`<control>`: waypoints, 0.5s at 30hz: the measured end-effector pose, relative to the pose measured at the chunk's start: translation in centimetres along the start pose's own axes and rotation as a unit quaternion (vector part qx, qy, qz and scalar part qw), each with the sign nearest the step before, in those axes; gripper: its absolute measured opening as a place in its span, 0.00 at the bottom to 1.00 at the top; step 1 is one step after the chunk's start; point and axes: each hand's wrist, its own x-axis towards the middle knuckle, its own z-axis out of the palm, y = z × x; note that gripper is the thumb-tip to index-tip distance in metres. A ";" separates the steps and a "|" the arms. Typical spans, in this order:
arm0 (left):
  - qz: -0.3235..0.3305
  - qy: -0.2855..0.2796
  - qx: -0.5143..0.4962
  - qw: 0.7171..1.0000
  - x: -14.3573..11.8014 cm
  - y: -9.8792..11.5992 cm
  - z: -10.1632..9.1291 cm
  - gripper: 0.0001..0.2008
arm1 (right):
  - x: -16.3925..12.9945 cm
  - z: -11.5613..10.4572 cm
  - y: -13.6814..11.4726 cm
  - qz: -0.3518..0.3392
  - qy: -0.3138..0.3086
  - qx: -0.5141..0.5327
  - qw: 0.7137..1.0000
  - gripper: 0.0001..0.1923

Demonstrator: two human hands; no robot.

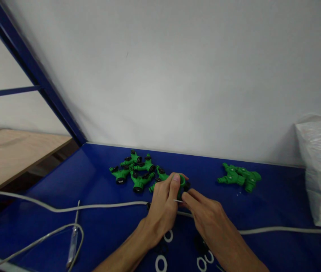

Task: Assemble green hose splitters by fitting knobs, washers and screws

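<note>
White rings [161,262] lying nearest, loose on blue table [276,196] | left hand [163,206] gripping green fitting [182,182] upright, steadying it | right hand [205,211] pinching what is possibly a thin pin [178,201] against it | green fittings pile [136,172] waiting far left.

Both hands hide most of the green fitting [182,181] they grip.
</note>
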 end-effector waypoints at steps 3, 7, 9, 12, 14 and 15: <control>-0.005 -0.027 -0.007 1.000 0.1 0.0 0.0 0.28 | 0.0 -0.1 0.2 0.011 -0.036 -0.008 0.999 0.21; -0.047 -0.046 -0.101 0.993 0.5 0.2 -0.3 0.30 | 0.4 -0.6 -0.4 0.049 0.012 0.008 0.999 0.14; -0.079 -0.080 -0.167 0.980 0.7 0.4 -0.5 0.30 | 0.7 -1.1 -0.8 0.072 0.058 0.022 0.995 0.11; -0.111 -0.157 -0.235 0.953 1.0 0.6 -0.5 0.31 | 1.1 -1.9 -1.1 0.113 0.105 0.026 0.988 0.16; -0.117 -0.178 -0.270 0.939 1.1 0.7 -0.2 0.26 | 1.4 -2.3 -1.2 0.129 0.116 0.027 0.985 0.18; -0.124 -0.187 -0.287 0.931 1.1 0.7 -0.1 0.24 | 1.5 -2.5 -1.2 0.134 0.115 0.028 0.984 0.18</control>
